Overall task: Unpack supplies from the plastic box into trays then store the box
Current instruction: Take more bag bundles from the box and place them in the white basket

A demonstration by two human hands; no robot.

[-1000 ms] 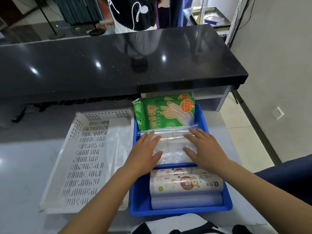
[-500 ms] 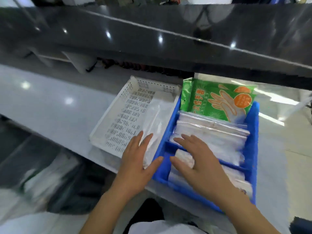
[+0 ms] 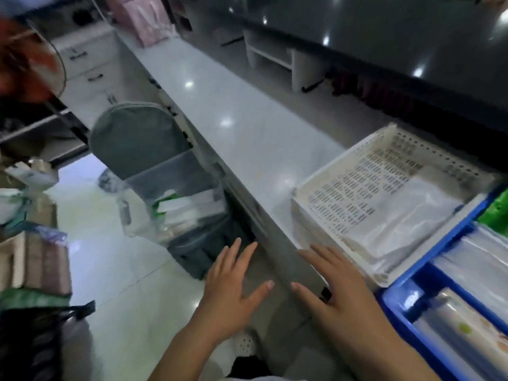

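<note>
A clear plastic box [image 3: 176, 204] with supplies inside stands on the floor at the left, below the counter edge. My left hand [image 3: 233, 292] hovers over the floor near it, fingers spread and empty. My right hand [image 3: 338, 295] is over the counter's front edge, also spread and empty. The white perforated tray [image 3: 365, 174] on the counter holds clear plastic bags. The blue tray [image 3: 398, 303] at the right holds clear bags, wrap rolls and a green glove pack [image 3: 494, 213].
A grey chair back [image 3: 137, 138] stands behind the clear box. Stacked boxes and bags [image 3: 30, 251] crowd the floor at the left. The long pale counter [image 3: 233, 111] runs away under a raised black top [image 3: 398, 37]. White drawers [image 3: 90, 75] are at the far left.
The view has swung left and down to the floor. Both hands have left the blue tray and moved left, past the counter edge towards the clear box.
</note>
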